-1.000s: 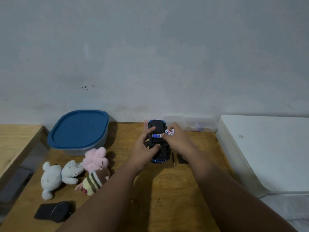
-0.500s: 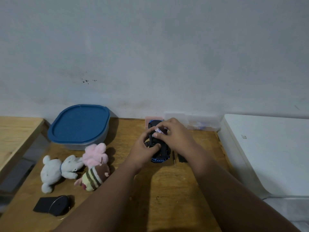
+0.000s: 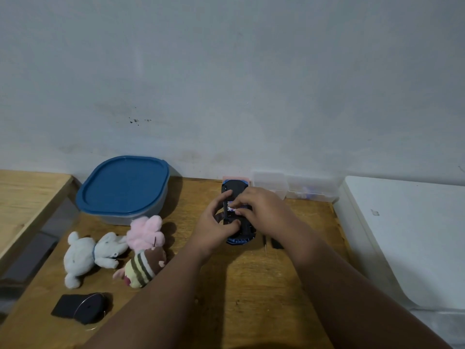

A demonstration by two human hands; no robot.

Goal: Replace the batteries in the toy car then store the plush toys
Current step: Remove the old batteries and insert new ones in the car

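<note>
Head view: right hand (image 3: 264,210) fingers now press battery (image 3: 232,209) into left-held toy car (image 3: 236,190).

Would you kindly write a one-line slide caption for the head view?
Both hands work a battery into an upturned toy car on a wooden table, three plush toys waiting beside a lidded container.

Both bare forearms reach in from the near edge and converge toward the far middle of the scene. The left hand (image 3: 214,222) is curled with its palm turned inward, index finger stretched away and thumb tucked across below. The right hand (image 3: 261,210) lies palm down just beside it, knuckles raised, its fingertips (image 3: 239,212) bent down and pinched together, almost touching the left hand's fingers. Both wrists are held nearly straight.
</note>
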